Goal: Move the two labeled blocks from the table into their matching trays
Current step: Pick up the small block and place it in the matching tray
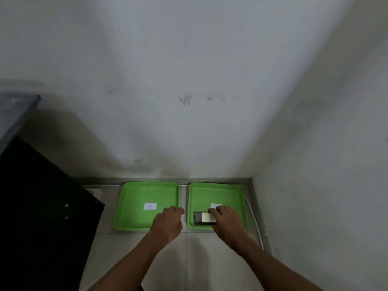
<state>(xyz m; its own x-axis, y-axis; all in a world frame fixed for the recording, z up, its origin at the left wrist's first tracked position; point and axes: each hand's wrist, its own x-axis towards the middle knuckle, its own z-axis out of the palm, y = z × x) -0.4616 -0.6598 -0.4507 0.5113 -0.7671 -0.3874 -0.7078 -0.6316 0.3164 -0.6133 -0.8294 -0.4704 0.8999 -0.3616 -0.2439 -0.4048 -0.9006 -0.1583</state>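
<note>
Two green trays stand side by side against the wall. The left tray [134, 196] has a white label reading A [150, 206]. The right tray [231, 194] has a white label [215, 205] half hidden by my fingers. A dark block with a pale label reading B [202, 218] lies in the front left of the right tray. My right hand [225, 220] grips its right end. My left hand [169, 220] hovers over the front right corner of the left tray with fingers curled down, hiding whatever is under it. No other block is visible.
The trays sit on a pale tiled counter [199, 259] in a corner of white walls. A large black box [42, 217] stands close on the left. A white cable [255, 223] runs along the right wall beside the right tray.
</note>
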